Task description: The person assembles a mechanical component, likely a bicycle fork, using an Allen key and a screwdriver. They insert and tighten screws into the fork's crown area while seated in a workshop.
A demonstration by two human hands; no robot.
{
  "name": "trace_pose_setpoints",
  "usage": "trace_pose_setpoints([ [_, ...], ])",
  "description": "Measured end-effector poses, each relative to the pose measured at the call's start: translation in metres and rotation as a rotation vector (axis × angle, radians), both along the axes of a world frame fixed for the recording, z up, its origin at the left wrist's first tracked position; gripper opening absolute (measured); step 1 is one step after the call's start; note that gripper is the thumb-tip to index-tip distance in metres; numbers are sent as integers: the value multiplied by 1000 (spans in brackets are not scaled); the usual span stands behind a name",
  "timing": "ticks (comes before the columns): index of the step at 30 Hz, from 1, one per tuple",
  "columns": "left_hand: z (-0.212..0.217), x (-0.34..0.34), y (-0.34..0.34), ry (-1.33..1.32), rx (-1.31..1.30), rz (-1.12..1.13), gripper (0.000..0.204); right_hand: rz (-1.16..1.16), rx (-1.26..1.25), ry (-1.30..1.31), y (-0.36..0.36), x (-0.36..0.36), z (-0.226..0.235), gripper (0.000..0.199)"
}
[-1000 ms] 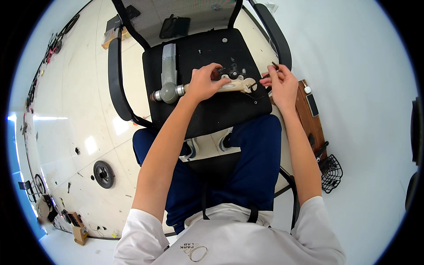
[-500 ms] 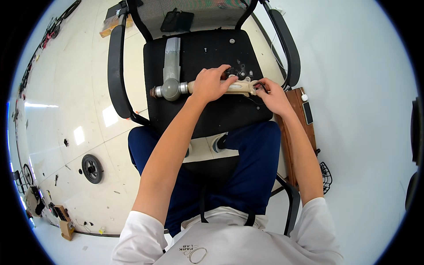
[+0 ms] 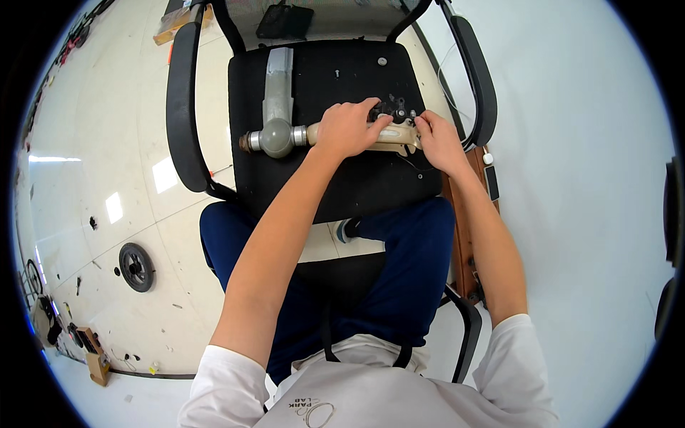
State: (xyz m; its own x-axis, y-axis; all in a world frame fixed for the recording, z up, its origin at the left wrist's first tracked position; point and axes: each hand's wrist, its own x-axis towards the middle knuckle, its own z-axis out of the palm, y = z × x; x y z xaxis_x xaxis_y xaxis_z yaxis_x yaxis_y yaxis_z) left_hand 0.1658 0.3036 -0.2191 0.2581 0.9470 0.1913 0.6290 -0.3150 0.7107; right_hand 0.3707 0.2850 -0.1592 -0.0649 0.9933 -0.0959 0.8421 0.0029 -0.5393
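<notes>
On the black seat of the chair in front of me lies a long jointed assembly: a cream-coloured body [image 3: 394, 134] at the right, a grey rounded joint [image 3: 277, 138] with silver collars, and a flat grey arm [image 3: 279, 82] running away from me. My left hand [image 3: 349, 128] is wrapped over the cream body near its middle. At that body's right end, the fingers of my right hand [image 3: 439, 143] are closed together; what they pinch, if anything, is hidden. Just beyond the hands sit small black parts [image 3: 399, 113]. A thin wire trails near the right hand.
A screw [image 3: 337, 73] and a round metal piece [image 3: 382, 61] lie farther back on the seat. Black armrests [image 3: 187, 107] flank it. A dark pouch [image 3: 285, 21] is at the backrest. A black wheel [image 3: 136, 267] lies on the tiled floor; a brown wooden piece [image 3: 462, 239] stands right.
The cream body has turned, so a bracket-like part now points toward me. My right hand has shifted to its far right corner; the dark loop by its fingers no longer shows.
</notes>
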Motion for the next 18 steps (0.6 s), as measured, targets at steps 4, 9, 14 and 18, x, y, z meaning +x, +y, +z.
trace_pose_setpoints([
  [4,-9,-12,3,21,-25,13,51,-86,35,-89,-3,-31,-5,27],
  [9,-22,-39,-2,20,-27,25,51,-203,4,-247,-8,-83,-12,29],
  [14,-30,-73,-12,25,-62,-10,50,-408,-147,-239,-6,-128,-25,32],
  [18,-42,-93,-17,-1,-7,23,51,-367,-158,-340,-4,-149,-40,33],
])
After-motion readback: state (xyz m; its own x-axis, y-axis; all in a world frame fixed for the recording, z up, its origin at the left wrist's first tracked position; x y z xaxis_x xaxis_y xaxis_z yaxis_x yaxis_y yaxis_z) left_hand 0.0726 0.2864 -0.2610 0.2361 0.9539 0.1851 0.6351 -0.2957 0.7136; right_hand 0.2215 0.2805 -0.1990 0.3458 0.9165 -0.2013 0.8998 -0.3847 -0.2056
